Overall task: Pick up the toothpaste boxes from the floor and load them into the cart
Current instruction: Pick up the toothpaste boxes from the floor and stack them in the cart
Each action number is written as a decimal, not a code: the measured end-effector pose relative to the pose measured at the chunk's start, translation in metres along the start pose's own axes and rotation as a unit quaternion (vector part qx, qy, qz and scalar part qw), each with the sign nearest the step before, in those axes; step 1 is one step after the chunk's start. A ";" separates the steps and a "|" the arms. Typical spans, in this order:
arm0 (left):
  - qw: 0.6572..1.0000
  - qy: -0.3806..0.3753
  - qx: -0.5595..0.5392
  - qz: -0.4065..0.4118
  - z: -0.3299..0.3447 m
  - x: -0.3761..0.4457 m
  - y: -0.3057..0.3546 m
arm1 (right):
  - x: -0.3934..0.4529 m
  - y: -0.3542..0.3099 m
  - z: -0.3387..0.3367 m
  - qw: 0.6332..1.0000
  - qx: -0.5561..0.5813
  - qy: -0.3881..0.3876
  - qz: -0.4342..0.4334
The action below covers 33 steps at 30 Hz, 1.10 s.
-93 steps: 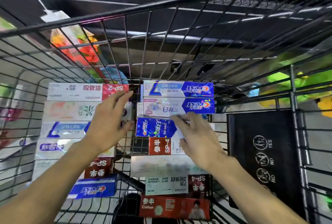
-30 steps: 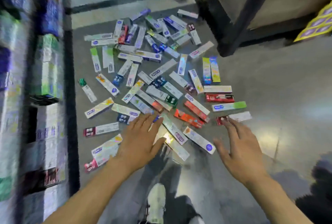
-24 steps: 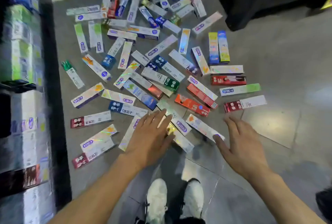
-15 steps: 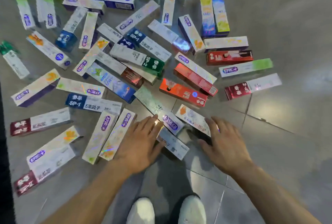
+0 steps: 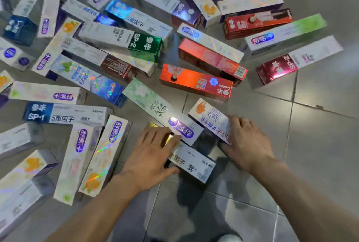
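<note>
Several toothpaste boxes lie scattered on the grey tiled floor. My left hand lies over the left end of a white box with a gold end. Its fingers cover the top and its thumb curls against the near side. My right hand grips the near end of a white box with an orange flower, fingers on top and thumb at the near edge. A pale green floral box lies between the two, overlapping the gold end. The cart is out of view.
An orange-red box and a red and white SP-2 box lie just beyond my hands. A blue SP-1 box and two holographic white boxes lie to the left. Bare tiles stretch to the right and near side.
I turned from the cart down to the floor pile and bent closer. Both hands dropped from hovering over the boxes onto the two nearest ones and closed round them.
</note>
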<state>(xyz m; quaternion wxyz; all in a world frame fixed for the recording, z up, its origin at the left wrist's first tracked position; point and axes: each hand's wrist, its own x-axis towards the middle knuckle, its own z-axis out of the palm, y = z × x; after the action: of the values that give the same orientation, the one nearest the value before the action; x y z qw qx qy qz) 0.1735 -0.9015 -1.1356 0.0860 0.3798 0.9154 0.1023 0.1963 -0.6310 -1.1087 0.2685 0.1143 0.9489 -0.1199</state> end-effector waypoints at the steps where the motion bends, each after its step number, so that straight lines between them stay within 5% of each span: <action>1: 1.000 0.004 0.003 0.002 0.000 0.001 0.001 | -0.003 -0.002 0.003 1.000 0.016 -0.008 0.014; 10: 0.998 -0.065 -0.005 -0.010 -0.014 -0.004 0.011 | -0.044 -0.008 0.001 0.993 0.094 0.001 0.065; 17: 0.962 -0.150 -0.094 -0.206 -0.095 0.003 0.056 | -0.069 -0.012 -0.070 0.967 0.233 0.062 0.085; 23: 0.907 0.021 -0.266 -0.326 -0.208 0.039 0.090 | -0.108 -0.037 -0.166 0.947 0.293 0.119 0.063; 33: 0.851 0.151 -0.385 -0.323 -0.484 0.087 0.138 | -0.218 -0.094 -0.425 0.892 0.420 0.164 0.007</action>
<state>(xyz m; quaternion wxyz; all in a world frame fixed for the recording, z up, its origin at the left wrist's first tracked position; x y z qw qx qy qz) 0.0926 -0.8028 -0.6413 0.1148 -0.0214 0.8754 0.4691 0.1462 -0.6300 -0.6246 0.0369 0.2408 0.8397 -0.4853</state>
